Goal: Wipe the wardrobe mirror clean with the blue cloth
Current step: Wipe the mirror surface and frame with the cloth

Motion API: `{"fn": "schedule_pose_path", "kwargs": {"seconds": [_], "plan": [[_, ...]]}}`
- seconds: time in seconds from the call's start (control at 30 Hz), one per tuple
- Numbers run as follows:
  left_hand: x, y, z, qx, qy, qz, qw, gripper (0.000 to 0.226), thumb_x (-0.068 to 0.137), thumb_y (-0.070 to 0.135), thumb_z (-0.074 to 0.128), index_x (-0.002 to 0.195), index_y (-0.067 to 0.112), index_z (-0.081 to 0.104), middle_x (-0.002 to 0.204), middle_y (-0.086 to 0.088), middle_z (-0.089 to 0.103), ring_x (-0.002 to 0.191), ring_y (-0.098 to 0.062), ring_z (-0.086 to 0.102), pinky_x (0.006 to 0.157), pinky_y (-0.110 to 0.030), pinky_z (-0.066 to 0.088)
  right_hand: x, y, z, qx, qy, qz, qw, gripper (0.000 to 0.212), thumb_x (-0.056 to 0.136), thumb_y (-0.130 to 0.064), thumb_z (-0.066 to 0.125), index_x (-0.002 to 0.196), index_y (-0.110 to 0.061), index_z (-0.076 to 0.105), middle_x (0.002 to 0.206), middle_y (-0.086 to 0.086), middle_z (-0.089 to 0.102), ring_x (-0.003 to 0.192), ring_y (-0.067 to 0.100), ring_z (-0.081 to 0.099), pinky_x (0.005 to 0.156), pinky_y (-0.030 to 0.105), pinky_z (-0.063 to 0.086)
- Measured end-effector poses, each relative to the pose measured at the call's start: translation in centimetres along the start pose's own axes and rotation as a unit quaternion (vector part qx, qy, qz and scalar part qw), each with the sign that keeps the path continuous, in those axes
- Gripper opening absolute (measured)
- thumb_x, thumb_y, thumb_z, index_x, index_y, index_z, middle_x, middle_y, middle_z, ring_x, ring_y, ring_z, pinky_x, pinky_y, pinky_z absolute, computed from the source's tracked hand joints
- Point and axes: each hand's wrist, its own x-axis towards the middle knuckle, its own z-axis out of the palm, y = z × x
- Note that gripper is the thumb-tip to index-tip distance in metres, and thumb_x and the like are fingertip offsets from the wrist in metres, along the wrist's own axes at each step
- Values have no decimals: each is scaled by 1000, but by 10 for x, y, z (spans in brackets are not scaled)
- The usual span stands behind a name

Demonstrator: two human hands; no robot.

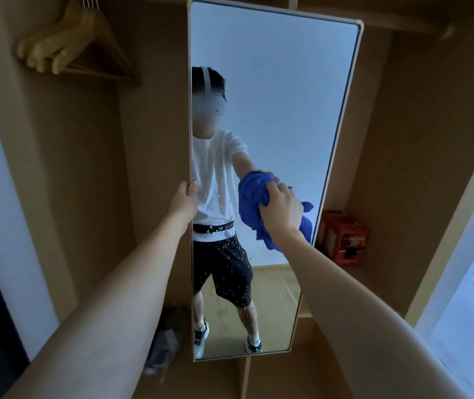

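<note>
- Two hands are in use in the head view, each with a separate function.
- Left hand (185,201): fingers curled round the left edge of the wardrobe mirror (273,96) at about mid-height, thumb on the glass side. Judged purpose: steadying the panel so it does not swing or shift under wiping pressure.
- Right hand (281,214): closed round a bunched blue cloth (251,197), pressing it against the glass right of centre, at about mid-height. Bunching gives a firm pad; loose cloth corners hang below and beside the hand.
- Mirror position: tall, narrow, thin pale frame, standing inside an open wooden wardrobe, reaching from near the top rail to near the base.
- Glass condition: small specks or droplets show across the middle and lower area; the upper area looks clear.
- Edges: the cloth sits just beside the right frame edge, so rightward travel is short. Open glass lies above, below and to the left, up to the left hand.
- Surroundings: wooden hangers (65,44) hang at upper left, well apart; a red box (342,237) stands on a shelf just beside the right edge.
</note>
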Motion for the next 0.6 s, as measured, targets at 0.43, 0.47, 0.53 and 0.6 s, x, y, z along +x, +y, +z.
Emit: {"fn": "schedule_pose_path", "kwargs": {"seconds": [0.43,0.47,0.53,0.6], "plan": [[0,-3,1,-14,-4,-2,1000,47,107,42,30,140,12,45,134,-8,52,132,-29,46,91,-34,33,52,-43,-25,34,49,-10,998,46,87,-14,54,133,-12,53,109,8,62,92,31,59,63,35,34],[-1,-2,1,-9,0,-7,1000,48,107,42,30,142,11,43,138,-9,51,133,-29,44,90,-33,32,41,-42,-16,15,39,-25,999,45,86,-13,56,131,-11,55,109,10,62,93,32,59,63,36,34],[-4,0,2,-3,3,-15,1000,51,108,41,30,149,11,35,151,-10,42,139,-28,38,96,-37,35,14,-37,2,-17,11,-60,998,42,82,-10,59,124,-8,58,111,13,61,95,36,59,64,36,33],[-9,3,1,2,3,-19,1000,54,108,41,29,153,11,29,157,-9,35,143,-29,33,109,-43,33,-7,-33,10,-19,-29,-72,997,38,80,-6,61,117,-9,61,113,14,61,99,38,58,66,36,33]]}}
